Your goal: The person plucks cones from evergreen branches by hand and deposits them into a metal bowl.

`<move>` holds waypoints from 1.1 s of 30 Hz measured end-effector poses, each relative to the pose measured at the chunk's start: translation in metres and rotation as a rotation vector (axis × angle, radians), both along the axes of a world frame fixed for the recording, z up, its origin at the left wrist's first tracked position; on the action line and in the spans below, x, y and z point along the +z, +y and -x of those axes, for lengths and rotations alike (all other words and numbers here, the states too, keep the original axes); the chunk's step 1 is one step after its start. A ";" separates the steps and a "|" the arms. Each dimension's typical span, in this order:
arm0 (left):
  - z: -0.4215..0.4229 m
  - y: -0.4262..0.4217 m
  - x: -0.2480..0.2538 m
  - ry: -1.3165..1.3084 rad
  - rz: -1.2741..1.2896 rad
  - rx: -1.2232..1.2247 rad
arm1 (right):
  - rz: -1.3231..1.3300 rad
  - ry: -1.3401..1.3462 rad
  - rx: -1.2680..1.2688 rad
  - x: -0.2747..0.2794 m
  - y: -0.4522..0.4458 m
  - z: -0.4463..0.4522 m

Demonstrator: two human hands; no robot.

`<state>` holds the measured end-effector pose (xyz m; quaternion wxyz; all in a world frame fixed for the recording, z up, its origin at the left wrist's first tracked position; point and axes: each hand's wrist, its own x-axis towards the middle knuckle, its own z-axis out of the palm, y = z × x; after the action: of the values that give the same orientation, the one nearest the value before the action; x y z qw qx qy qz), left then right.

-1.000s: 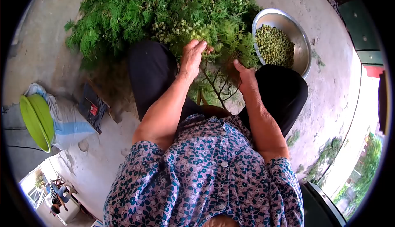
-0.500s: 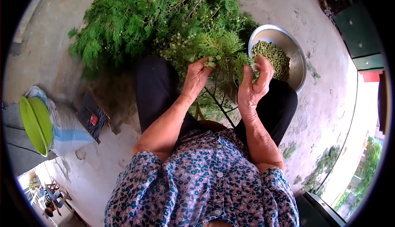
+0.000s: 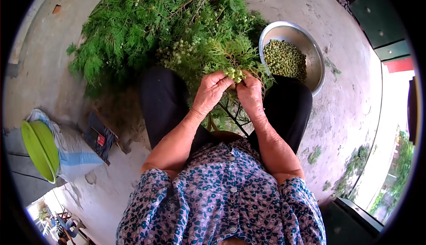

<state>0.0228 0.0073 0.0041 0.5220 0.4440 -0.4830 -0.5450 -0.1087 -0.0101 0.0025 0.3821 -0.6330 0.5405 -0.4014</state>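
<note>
My left hand [image 3: 209,92] pinches a leafy green sprig [image 3: 234,73] that bears a cluster of small pale green cones. Right beside it, my right hand [image 3: 250,95] has its fingers closed at the same cluster; the exact thing between its fingertips is too small to tell. A large heap of green conifer branches [image 3: 128,27] lies on the floor beyond my knees, and a thin dark stem runs down below my hands. To the right of the heap stands a metal bowl [image 3: 316,63], partly filled with small green cones [image 3: 284,59].
At the left are a lime green basin [image 3: 39,151], a grey and blue sack [image 3: 77,151] and a dark flat piece with a red label [image 3: 98,136]. Green cabinets [image 3: 379,25] stand at the upper right. A person [image 3: 66,227] is far off at the lower left.
My right hand has moved from near the bowl leftward to the cluster by my left hand, and its fingers have closed. The view has shifted slightly.
</note>
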 end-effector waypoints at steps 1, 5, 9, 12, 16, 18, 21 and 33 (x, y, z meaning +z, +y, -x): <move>0.001 0.000 0.001 0.038 -0.027 0.024 | 0.002 -0.052 -0.122 0.007 0.004 -0.003; -0.002 0.000 -0.003 0.101 -0.163 0.109 | -0.035 -0.521 -0.178 0.014 0.006 -0.001; 0.000 0.000 0.004 0.254 -0.119 0.103 | 0.023 -0.388 -0.023 0.013 0.007 -0.005; -0.001 0.000 -0.003 0.214 -0.156 0.124 | -0.119 -0.522 0.006 0.013 0.002 -0.003; -0.004 0.001 -0.008 0.150 -0.085 0.165 | -0.230 -0.560 0.092 0.011 -0.002 -0.002; -0.007 0.001 -0.010 0.104 -0.105 0.152 | -0.220 -0.527 0.096 0.009 -0.001 -0.005; -0.005 0.001 -0.006 0.084 -0.147 0.144 | -0.287 -0.527 0.104 0.007 -0.002 -0.004; -0.011 0.002 -0.012 0.328 -0.246 0.098 | -0.659 -0.853 0.094 0.003 -0.005 0.000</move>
<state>0.0339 0.0088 -0.0083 0.5613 0.4326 -0.2996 -0.6388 -0.1088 -0.0153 0.0055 0.7635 -0.2838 0.4058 -0.4146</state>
